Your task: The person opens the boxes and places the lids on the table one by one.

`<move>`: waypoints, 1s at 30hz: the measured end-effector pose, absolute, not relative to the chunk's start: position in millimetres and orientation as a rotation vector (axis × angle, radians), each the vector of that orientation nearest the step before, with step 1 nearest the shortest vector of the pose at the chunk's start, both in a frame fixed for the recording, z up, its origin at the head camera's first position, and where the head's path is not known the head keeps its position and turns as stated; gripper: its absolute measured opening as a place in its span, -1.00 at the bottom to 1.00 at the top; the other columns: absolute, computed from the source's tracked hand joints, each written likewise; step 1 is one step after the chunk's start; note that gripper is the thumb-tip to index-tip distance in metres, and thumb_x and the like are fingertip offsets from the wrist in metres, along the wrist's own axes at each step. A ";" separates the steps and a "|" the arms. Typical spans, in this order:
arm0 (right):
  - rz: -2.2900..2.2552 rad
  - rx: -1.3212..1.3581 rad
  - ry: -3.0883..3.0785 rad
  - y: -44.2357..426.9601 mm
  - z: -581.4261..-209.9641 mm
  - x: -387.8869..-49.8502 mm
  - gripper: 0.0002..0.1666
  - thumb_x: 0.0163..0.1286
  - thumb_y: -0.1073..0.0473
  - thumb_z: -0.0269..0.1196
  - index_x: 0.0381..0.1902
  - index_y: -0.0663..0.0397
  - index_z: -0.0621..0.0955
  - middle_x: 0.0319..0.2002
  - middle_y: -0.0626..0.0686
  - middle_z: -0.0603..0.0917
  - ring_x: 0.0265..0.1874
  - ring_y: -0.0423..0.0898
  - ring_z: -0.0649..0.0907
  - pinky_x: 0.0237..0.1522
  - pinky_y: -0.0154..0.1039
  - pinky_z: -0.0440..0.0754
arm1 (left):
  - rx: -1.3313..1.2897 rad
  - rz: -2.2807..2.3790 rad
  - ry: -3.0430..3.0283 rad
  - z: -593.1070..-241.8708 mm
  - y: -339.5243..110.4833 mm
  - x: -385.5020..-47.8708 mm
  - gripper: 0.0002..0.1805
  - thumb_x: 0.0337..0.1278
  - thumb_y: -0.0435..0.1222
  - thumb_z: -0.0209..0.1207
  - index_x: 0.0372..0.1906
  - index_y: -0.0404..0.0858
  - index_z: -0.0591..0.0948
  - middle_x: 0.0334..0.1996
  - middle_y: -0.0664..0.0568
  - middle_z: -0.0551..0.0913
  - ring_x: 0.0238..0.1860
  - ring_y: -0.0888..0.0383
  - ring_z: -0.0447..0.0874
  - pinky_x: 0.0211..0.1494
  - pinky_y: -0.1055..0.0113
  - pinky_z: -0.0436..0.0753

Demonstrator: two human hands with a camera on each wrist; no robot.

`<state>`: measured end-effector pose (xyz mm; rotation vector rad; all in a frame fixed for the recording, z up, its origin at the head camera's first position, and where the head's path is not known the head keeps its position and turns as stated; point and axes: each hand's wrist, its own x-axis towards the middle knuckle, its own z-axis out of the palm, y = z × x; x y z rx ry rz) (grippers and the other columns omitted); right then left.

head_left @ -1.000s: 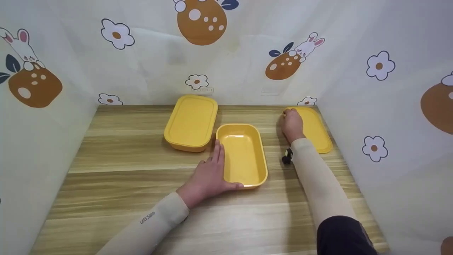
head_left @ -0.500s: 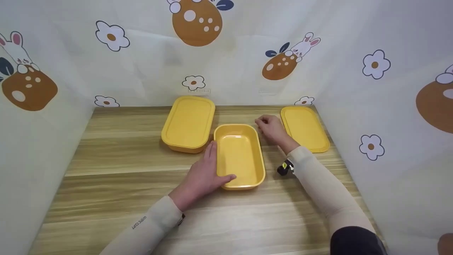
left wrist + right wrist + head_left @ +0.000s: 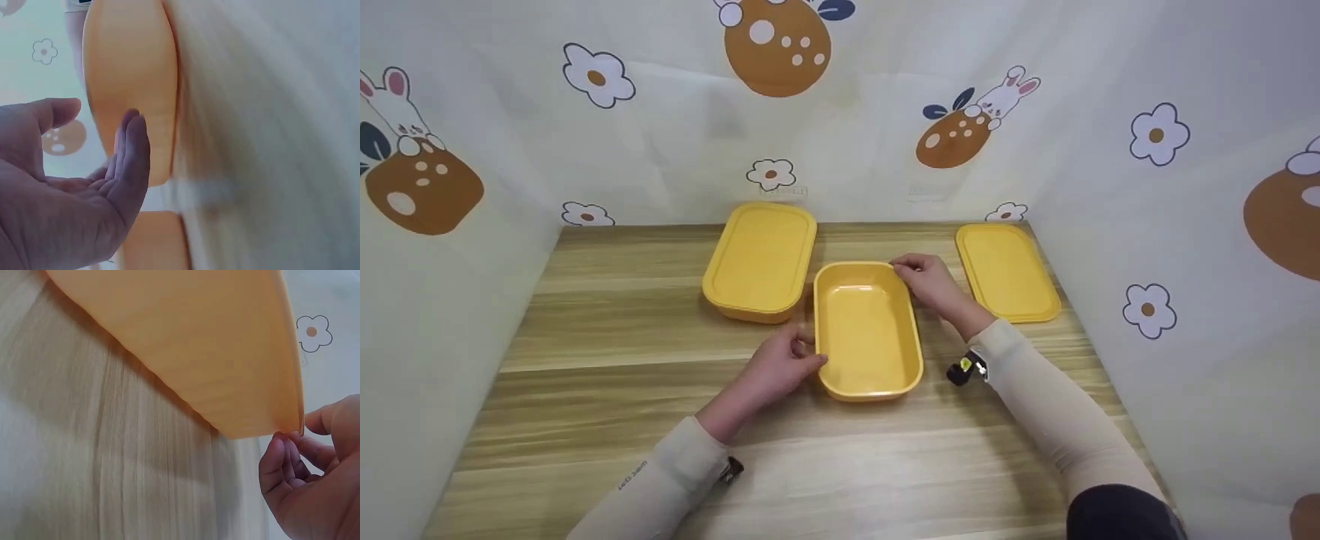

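Note:
An uncovered yellow box (image 3: 866, 337) stands mid-table, its inside bare. My right hand (image 3: 934, 285) pinches its far right corner; in the right wrist view the thumb and fingers of that hand (image 3: 315, 467) meet at the rim of the box (image 3: 214, 354). At the box's left side is my left hand (image 3: 772, 371), thumb at the rim and fingers bent a little. The left wrist view shows the left hand (image 3: 84, 185) with its fingers loosely bent beside the box wall (image 3: 132, 73), thumb apart from them; whether the fingertips touch the wall cannot be told.
Behind and left of the uncovered box stands another yellow box with its lid on (image 3: 761, 259). A loose yellow lid (image 3: 1009, 271) lies flat at the table's back right. Patterned cloth walls (image 3: 855, 150) close off the back and both sides of the wooden table (image 3: 622, 420).
My right hand has left the loose lid and come leftward to the uncovered box's corner. My left hand has drawn slightly back to the left, its fingers less straight along the side.

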<state>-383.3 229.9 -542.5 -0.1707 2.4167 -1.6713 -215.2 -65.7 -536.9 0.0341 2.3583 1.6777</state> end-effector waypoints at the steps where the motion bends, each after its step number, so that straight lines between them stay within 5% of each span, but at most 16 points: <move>1: -1.679 -0.151 2.408 230.2 -543.2 -383.1 -0.64 0.71 0.18 0.21 0.22 0.28 0.76 -0.04 0.21 0.79 -0.25 -0.09 0.74 -0.30 -0.35 0.73 | 0.007 1.728 2.288 -538.6 -65.6 -214.4 -0.62 0.39 -0.31 0.42 0.14 -0.39 0.57 -0.28 -0.07 0.65 -0.34 0.05 0.70 -0.25 0.17 0.76; 9: -1.848 -0.041 2.206 230.6 -546.1 -379.9 -0.63 0.72 0.22 0.19 0.27 0.31 0.73 -0.04 0.22 0.81 -0.26 -0.07 0.80 -0.30 -0.27 0.80 | -0.077 1.904 2.025 -548.7 -61.8 -213.6 -0.75 0.37 -0.47 0.31 -0.01 -0.35 0.47 -0.26 -0.11 0.62 -0.36 0.03 0.75 -0.19 0.00 0.87; 18: -1.922 -0.044 2.092 229.6 -548.5 -378.6 -0.66 0.77 0.23 0.14 0.17 0.34 0.75 -0.25 0.07 0.80 -0.37 -0.12 0.78 -0.32 -0.24 0.80 | -0.086 2.048 1.786 -553.3 -61.7 -216.7 -0.75 0.39 -0.61 0.19 -0.01 -0.40 0.40 -0.24 -0.13 0.56 -0.29 0.06 0.74 -0.19 0.21 0.86; 30: -1.944 -0.036 2.028 228.1 -549.5 -374.5 -0.63 0.80 0.18 0.12 0.26 0.30 0.71 -0.29 0.04 0.78 -0.44 -0.14 0.75 -0.41 -0.26 0.75 | -0.093 2.103 1.682 -554.0 -63.2 -216.3 -0.70 0.36 -0.61 0.14 0.06 -0.39 0.35 -0.11 -0.17 0.52 -0.22 0.00 0.70 -0.16 0.15 0.87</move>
